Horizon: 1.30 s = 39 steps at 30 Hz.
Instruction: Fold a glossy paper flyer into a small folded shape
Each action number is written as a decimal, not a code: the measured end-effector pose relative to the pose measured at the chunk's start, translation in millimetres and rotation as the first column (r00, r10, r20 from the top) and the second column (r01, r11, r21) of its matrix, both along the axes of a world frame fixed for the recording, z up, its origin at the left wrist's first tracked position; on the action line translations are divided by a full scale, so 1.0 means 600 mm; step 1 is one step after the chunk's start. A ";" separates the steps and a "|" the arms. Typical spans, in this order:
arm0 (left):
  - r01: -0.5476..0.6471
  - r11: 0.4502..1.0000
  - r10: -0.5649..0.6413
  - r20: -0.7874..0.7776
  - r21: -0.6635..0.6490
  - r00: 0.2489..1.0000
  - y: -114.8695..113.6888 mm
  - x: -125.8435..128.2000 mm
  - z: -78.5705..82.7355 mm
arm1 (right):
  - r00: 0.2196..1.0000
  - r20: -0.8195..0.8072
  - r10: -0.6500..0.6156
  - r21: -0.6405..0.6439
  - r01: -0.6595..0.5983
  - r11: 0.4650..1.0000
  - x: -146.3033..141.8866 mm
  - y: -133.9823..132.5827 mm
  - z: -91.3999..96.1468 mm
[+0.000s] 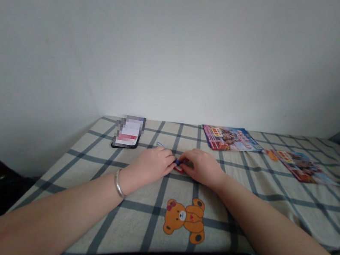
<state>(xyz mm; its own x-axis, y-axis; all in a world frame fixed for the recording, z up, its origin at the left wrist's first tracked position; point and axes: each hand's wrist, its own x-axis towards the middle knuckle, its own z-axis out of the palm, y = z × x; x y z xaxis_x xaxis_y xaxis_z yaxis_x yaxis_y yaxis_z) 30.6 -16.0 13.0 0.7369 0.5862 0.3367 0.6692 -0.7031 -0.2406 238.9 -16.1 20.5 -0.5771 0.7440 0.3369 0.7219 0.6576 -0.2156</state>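
Observation:
Both my hands rest close together on a checked cloth [244, 192]. My left hand [152, 164], with a silver bangle [119, 184] on its wrist, has its fingers curled in a pinch. My right hand [201, 166] faces it with fingers curled too. Between the fingertips sits a small blue and red piece [178, 165], held by both hands; its exact shape is too small to make out. A thin pale strip [160, 145] pokes out just behind my left hand.
A phone [128, 132] in a dark case lies at the back left of the cloth. Two colourful booklets lie at the back, one [231, 138] in the middle, one [303, 167] to the right. An orange bear print [185, 218] marks the cloth's near edge. White walls stand behind.

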 end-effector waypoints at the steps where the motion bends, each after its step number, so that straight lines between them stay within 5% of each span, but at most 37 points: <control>1: 0.008 1.000 -0.008 -0.006 0.001 1.000 0.000 -0.001 0.001 | 1.000 0.006 0.011 0.006 -0.011 1.000 0.000 0.001 -0.001; 13: 0.016 1.000 -0.016 -0.001 0.002 1.000 -0.001 -0.008 -0.002 | 1.000 0.015 0.019 0.054 -0.020 0.998 0.001 0.009 -0.006; 18: 0.033 0.999 -0.033 -0.010 -0.007 0.999 0.000 -0.014 -0.002 | 0.991 0.014 0.134 0.014 -0.134 0.991 0.013 0.010 0.000; 28: -0.067 0.997 0.068 0.040 -0.025 0.997 0.005 -0.017 -0.005 | 0.987 0.044 0.152 0.070 -0.154 0.986 0.011 0.005 0.004; 39: 0.162 0.981 -0.150 0.110 -0.107 0.983 0.003 -0.013 -0.001 | 0.987 0.134 0.085 0.074 -0.096 0.993 0.009 0.004 0.007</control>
<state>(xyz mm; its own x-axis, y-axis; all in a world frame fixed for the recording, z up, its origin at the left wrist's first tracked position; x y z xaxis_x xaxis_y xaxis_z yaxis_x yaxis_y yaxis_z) 23.0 -14.3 12.5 0.7882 0.5055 0.3511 0.5656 -0.8198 -0.0895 244.4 -13.8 24.4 -0.6838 0.6602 0.3106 0.6771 0.7328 -0.0670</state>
